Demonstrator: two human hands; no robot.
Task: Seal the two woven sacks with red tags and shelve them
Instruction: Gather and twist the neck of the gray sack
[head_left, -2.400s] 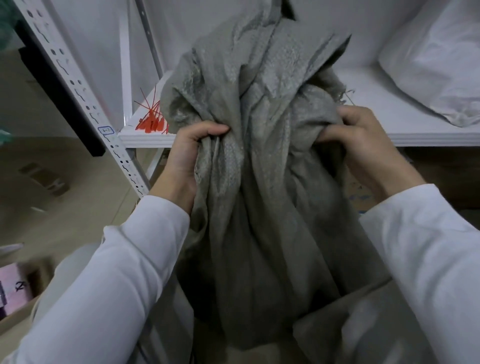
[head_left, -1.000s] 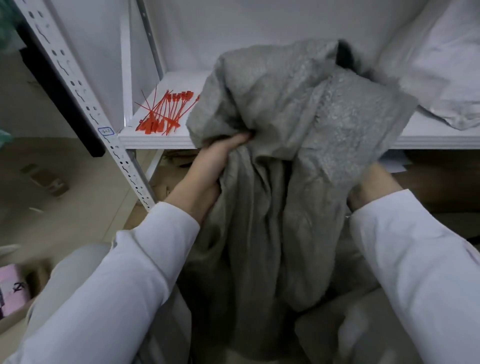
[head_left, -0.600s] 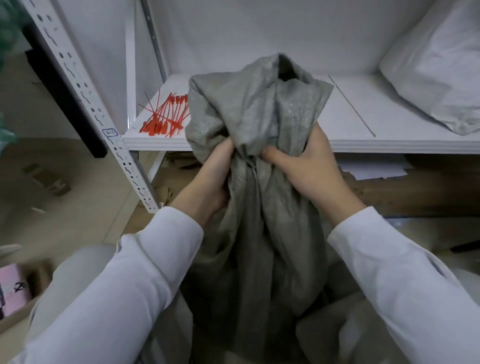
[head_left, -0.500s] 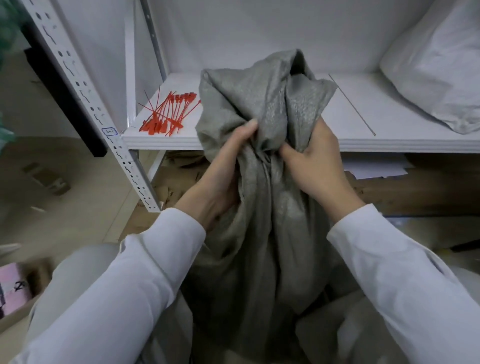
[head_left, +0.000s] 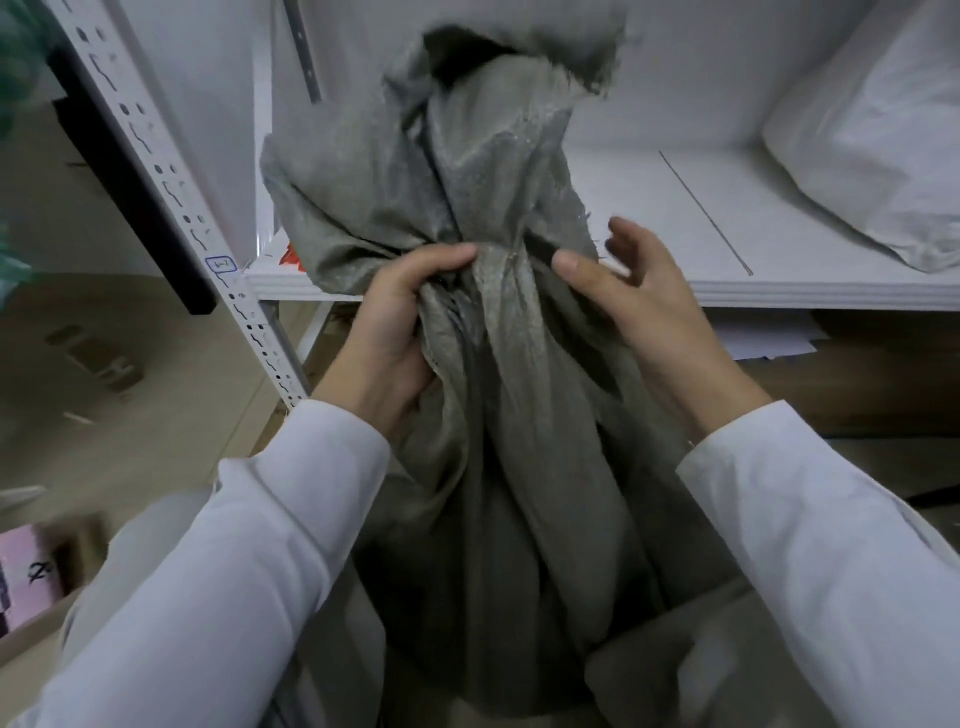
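A grey woven sack (head_left: 498, 467) stands upright in front of me, its neck gathered into a bunch with the loose mouth flaring above. My left hand (head_left: 395, 322) is closed around the gathered neck from the left. My right hand (head_left: 639, 306) is at the right side of the neck with its fingers spread, the thumb resting against the fabric. The red tags (head_left: 291, 257) lie on the white shelf (head_left: 727, 291) behind the sack, almost wholly hidden by it. A second light sack (head_left: 878, 135) lies on the shelf at the far right.
A perforated white shelf upright (head_left: 171, 208) slants down at the left. Cardboard and papers (head_left: 769, 338) lie under the shelf. A pink box (head_left: 26, 577) sits on the floor at lower left. Another pale sack (head_left: 691, 670) is at the bottom right.
My left hand has closed around the bunched neck. My right hand has let go of the neck and spread its fingers. The sack mouth now stands higher and hides most of the tags.
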